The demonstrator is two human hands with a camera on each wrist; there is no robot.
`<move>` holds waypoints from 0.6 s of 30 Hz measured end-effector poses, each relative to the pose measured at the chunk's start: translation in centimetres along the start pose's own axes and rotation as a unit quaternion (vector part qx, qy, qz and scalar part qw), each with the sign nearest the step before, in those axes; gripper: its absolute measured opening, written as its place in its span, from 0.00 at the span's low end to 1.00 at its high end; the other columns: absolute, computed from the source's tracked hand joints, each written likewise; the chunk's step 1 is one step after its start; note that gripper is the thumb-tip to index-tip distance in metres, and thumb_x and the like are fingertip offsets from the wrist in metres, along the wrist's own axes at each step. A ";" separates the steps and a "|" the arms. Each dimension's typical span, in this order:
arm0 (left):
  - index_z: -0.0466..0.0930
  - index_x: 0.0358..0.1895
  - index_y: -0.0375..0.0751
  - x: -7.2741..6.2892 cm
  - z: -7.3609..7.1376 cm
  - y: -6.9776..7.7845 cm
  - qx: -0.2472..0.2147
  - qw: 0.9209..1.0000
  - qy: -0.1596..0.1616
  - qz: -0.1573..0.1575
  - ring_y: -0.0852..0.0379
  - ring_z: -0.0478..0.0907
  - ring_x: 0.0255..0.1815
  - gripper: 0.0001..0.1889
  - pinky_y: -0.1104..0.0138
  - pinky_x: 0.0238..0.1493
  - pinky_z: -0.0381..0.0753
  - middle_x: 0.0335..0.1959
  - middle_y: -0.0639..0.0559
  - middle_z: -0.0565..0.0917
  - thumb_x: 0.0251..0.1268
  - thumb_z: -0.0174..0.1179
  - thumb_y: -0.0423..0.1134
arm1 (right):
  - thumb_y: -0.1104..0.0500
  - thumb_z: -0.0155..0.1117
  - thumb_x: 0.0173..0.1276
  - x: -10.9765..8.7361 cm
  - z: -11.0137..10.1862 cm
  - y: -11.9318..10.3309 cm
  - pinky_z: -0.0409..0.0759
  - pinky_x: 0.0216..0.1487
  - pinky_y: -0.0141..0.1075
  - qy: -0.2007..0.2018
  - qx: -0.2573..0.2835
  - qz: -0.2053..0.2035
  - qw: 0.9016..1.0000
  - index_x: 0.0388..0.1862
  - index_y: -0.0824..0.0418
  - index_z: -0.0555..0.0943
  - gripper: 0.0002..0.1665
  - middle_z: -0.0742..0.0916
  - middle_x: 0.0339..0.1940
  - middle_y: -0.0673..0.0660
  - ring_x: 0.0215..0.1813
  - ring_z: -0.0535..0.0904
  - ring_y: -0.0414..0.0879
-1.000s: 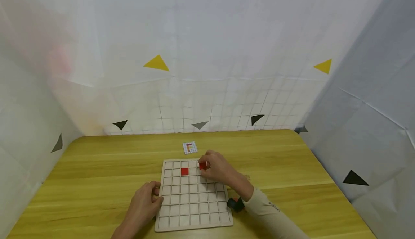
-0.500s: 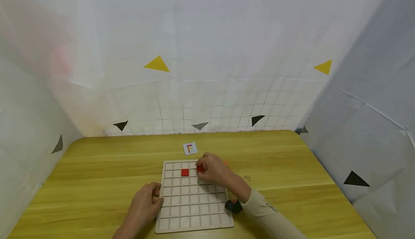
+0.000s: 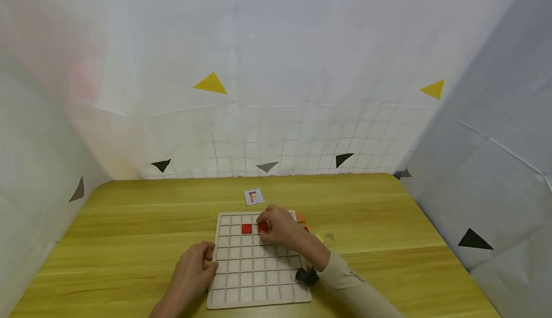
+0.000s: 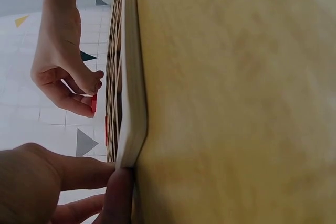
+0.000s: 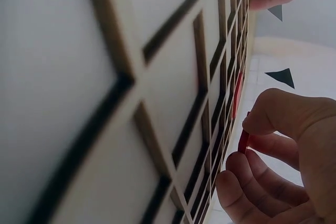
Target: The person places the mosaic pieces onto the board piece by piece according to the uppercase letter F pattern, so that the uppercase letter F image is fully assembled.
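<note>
At a wood-grain table [image 3: 142, 222] walled by white sheeting [image 3: 276, 45], a person's right hand [image 3: 280, 227] pinches a red square tile [image 5: 244, 139] between thumb and fingers, holding it just above a pale gridded board [image 3: 246, 279], near the far edge. Just to the left of the held piece, a second red tile [image 3: 247, 229] lies in one of the board's square cells. The left hand [image 3: 189, 267] rests at the board's left edge, finger and thumb touching it; whether they pinch the rim or merely press it, one cannot tell. Beyond the board lies a small card [image 3: 253, 197] printed with a grid and a colored figure. An orange tile [image 3: 300, 218] and a yellow tile [image 3: 319, 237] sit beside the board's right edge, the latter partly hidden by the right forearm, which wears a pale sleeve [image 3: 353, 284]. Yellow and dark triangles mark the sheeting.
</note>
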State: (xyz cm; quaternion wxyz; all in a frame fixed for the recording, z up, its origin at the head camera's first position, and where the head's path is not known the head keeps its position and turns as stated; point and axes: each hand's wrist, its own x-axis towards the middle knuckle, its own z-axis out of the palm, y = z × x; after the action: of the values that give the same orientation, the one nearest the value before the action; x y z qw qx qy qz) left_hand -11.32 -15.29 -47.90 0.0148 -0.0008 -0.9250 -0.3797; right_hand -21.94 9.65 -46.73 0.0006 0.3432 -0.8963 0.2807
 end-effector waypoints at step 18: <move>0.80 0.50 0.30 0.1 0.2 -0.2 0.000 1.000 -0.002 0.004 0.59 0.72 0.29 0.18 0.67 0.29 0.74 0.33 0.52 0.76 0.54 0.70 0.28 | 0.64 0.70 0.58 0.6 1.0 -0.1 0.73 0.32 0.28 -0.009 -0.015 -0.012 1.000 0.43 0.59 0.88 0.13 0.82 0.36 0.52 0.33 0.72 0.38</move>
State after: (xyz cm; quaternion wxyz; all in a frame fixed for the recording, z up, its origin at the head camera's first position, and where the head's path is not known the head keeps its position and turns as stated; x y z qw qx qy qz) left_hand -11.44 -15.32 -48.14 0.0150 -0.0052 -0.9248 -0.3801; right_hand -22.18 8.71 -47.35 0.0010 0.3565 -0.8962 0.2641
